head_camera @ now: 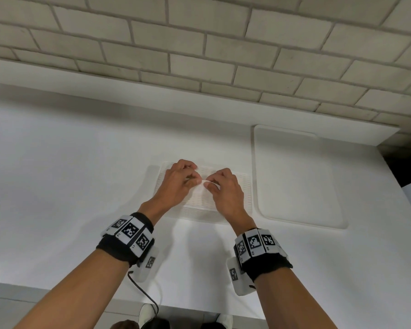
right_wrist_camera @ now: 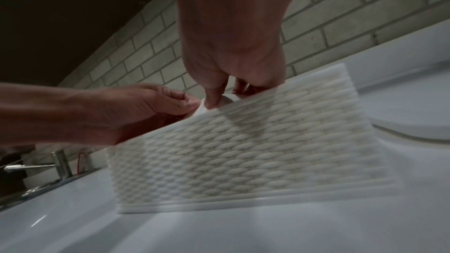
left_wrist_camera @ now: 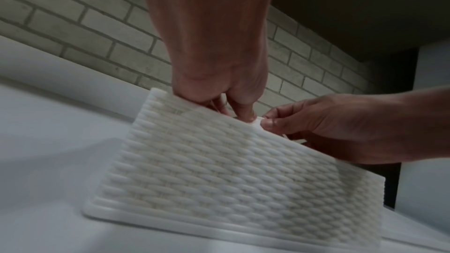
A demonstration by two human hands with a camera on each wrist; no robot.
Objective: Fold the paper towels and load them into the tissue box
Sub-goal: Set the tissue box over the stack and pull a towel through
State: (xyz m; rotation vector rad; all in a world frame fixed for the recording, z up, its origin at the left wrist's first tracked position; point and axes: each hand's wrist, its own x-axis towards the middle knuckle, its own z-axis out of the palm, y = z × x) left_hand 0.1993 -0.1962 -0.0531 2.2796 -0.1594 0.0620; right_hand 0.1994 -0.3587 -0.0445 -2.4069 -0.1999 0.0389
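Observation:
A white tissue box [head_camera: 199,210] with a woven pattern stands on the white counter [head_camera: 81,186], its wall filling the left wrist view [left_wrist_camera: 231,170] and the right wrist view [right_wrist_camera: 255,151]. Both hands meet over its top. My left hand [head_camera: 195,176] pinches a small bulge of white paper towel [head_camera: 208,182] from the left, and my right hand [head_camera: 211,181] pinches the same bulge from the right. The paper towel [left_wrist_camera: 258,122] sticks up just above the box rim between the left hand [left_wrist_camera: 243,116] and right hand [left_wrist_camera: 268,122]. The rest of the towel is hidden inside the box.
A flat white tray [head_camera: 299,176] with rounded corners lies right of the box. A grey brick wall [head_camera: 199,55] rises behind the counter ledge. A chrome faucet [right_wrist_camera: 58,163] stands far left. The counter's front edge [head_camera: 57,288] runs near my forearms.

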